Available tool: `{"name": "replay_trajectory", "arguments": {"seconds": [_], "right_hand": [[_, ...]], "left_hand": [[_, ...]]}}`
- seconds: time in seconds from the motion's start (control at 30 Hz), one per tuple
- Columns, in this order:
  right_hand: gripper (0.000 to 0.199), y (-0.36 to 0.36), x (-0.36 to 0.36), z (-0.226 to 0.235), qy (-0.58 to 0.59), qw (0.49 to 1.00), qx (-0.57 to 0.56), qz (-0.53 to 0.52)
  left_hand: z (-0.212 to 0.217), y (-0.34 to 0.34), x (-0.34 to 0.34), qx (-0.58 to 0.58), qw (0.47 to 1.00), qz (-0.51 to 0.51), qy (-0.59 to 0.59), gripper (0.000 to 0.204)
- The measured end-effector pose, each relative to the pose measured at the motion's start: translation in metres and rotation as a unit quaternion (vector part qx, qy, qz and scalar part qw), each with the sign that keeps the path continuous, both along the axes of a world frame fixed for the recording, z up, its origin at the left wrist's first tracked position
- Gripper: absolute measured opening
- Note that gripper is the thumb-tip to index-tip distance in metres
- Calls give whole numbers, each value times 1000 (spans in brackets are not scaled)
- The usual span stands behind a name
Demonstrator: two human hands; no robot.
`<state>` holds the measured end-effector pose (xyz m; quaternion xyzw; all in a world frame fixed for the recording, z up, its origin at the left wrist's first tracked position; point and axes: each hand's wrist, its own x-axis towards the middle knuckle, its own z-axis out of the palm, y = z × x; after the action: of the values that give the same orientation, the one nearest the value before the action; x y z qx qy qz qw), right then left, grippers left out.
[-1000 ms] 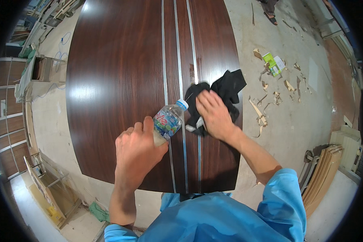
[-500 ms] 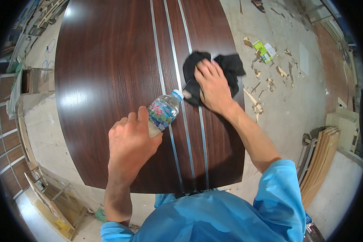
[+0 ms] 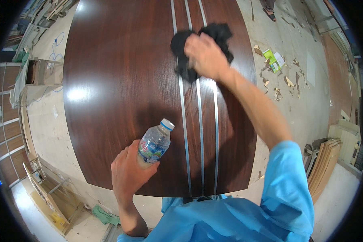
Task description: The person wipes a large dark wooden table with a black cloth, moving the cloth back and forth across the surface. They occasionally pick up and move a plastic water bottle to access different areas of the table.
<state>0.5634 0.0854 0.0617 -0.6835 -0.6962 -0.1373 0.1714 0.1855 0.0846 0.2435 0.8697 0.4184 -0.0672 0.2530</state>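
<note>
My left hand (image 3: 129, 175) was wrapped around the lower part of a small clear plastic bottle (image 3: 154, 143) with a white cap, holding it tilted over the near left part of the dark brown panel (image 3: 117, 80). My right hand (image 3: 205, 54) reached to the far side, fingers pressed down on a crumpled black cloth (image 3: 218, 32) (it lay across the silver strips (image 3: 199, 121) that ran the panel's length). The bottle sat just left of those strips, well apart from the cloth. Scraps of wood and a green packet (image 3: 275, 60) littered the floor to the right.
</note>
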Motion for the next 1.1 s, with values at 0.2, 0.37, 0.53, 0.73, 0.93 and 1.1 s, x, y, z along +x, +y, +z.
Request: {"name": "replay_trajectory", "arguments": {"seconds": [0.2,0.37,0.53,0.73,0.93,1.1], "right_hand": [[34,-13,-91,7,29,998,-4,-54],[29,-167,-291,38,189,949,-64,242],[27,-97,-188,36,118,952,-205,196],[27,160,-63,0,-78,987,85,-110],[18,289,-390,4,67,975,135,161],[35,197,-687,1,79,925,-97,358]], "left_hand": [[-21,-5,-38,20,994,34,-101,78],[-30,10,-80,-59,945,232,-222,77],[-35,21,-160,-63,848,374,-370,72],[-40,-27,-288,93,822,481,-291,66],[-36,-68,-371,143,734,613,-256,55],[-43,-94,-396,148,698,667,-213,51]]}}
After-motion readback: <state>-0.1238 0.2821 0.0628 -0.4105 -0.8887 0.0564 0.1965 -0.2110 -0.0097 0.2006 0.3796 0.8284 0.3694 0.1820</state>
